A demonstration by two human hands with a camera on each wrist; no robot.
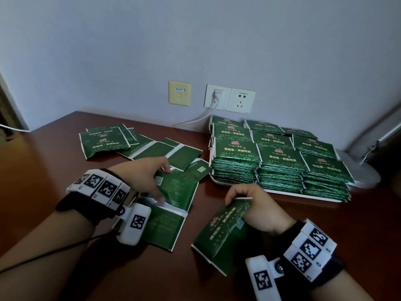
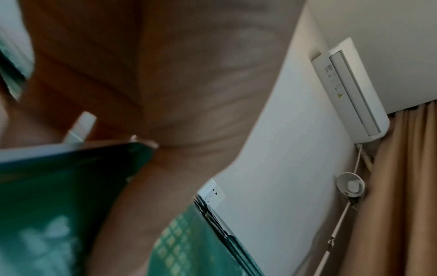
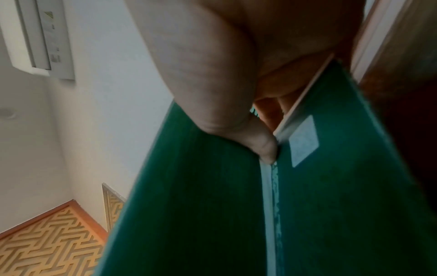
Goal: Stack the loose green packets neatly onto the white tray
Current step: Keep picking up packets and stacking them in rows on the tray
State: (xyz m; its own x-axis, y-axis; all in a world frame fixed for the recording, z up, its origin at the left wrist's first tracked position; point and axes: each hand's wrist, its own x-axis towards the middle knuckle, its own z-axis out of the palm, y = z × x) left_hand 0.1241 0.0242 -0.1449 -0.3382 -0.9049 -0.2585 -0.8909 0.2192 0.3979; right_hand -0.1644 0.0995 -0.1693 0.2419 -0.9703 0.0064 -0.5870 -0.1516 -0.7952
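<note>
Right hand (image 1: 251,205) grips green packets (image 1: 223,233); left hand (image 1: 141,177) pinches another packet (image 1: 175,190) beside the white tray (image 1: 282,192).

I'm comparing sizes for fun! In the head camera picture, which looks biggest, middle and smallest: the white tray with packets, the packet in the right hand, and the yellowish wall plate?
1. White tray, clearly largest.
2. Held packet, though it is nearest the camera, which inflates it.
3. Yellowish wall plate, smallest, and farthest away.
</note>
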